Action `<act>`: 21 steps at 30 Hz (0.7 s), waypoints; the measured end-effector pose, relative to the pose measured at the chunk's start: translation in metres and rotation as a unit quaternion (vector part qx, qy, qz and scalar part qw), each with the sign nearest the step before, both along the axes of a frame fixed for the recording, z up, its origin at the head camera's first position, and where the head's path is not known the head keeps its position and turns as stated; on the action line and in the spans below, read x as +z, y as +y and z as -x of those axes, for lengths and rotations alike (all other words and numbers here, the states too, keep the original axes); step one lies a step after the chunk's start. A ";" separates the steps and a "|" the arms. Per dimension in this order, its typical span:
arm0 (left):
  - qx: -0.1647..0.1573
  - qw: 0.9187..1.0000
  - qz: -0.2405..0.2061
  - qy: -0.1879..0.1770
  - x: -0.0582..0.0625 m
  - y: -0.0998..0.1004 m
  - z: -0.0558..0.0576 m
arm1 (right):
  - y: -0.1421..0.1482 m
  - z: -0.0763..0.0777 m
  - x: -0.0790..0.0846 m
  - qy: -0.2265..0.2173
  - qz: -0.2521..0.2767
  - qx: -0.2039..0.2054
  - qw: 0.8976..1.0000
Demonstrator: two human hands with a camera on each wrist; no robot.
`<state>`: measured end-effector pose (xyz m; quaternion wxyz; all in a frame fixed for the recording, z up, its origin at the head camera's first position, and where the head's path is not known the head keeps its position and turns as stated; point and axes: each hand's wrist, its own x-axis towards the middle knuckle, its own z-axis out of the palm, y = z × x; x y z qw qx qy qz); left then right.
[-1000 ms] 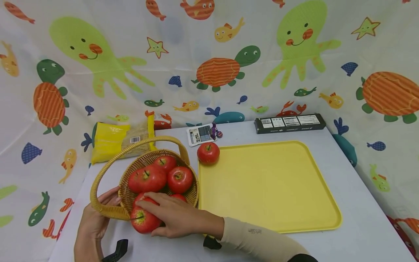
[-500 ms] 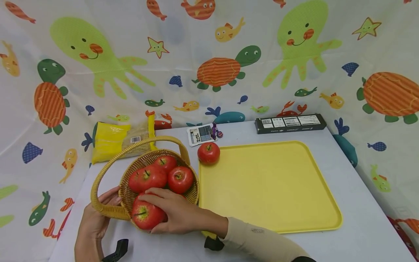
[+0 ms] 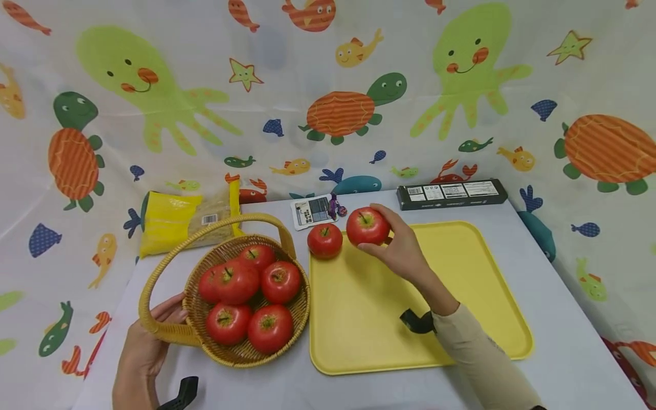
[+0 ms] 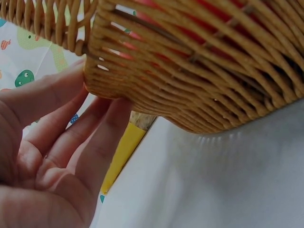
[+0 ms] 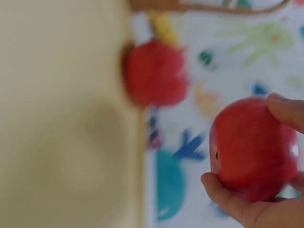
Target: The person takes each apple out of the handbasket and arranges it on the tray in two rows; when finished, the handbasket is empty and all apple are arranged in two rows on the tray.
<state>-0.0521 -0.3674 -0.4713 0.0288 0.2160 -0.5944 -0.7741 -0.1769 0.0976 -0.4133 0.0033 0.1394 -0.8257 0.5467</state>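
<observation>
Had apple pinched in my right hand, tray below fingers, second apple just left. Left hand rested straightish-fingered against basket. Mid-carry, I figured; next called for gentle lowering.

The left hand has loose fingers; the right hand curls, farther forward.

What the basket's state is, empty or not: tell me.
Not empty: in the head view, several red apples show inside the basket.
</observation>
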 end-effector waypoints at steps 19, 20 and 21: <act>0.008 1.000 0.018 -0.011 0.004 0.002 -0.002 | 0.016 0.045 -0.074 -0.076 -0.072 -0.042 0.994; 0.009 1.000 0.021 -0.012 0.004 0.002 -0.002 | 0.016 0.045 -0.074 -0.075 -0.074 -0.042 0.994; 0.010 1.000 0.022 -0.013 0.003 0.002 -0.002 | 0.016 0.045 -0.074 -0.072 -0.079 -0.040 0.993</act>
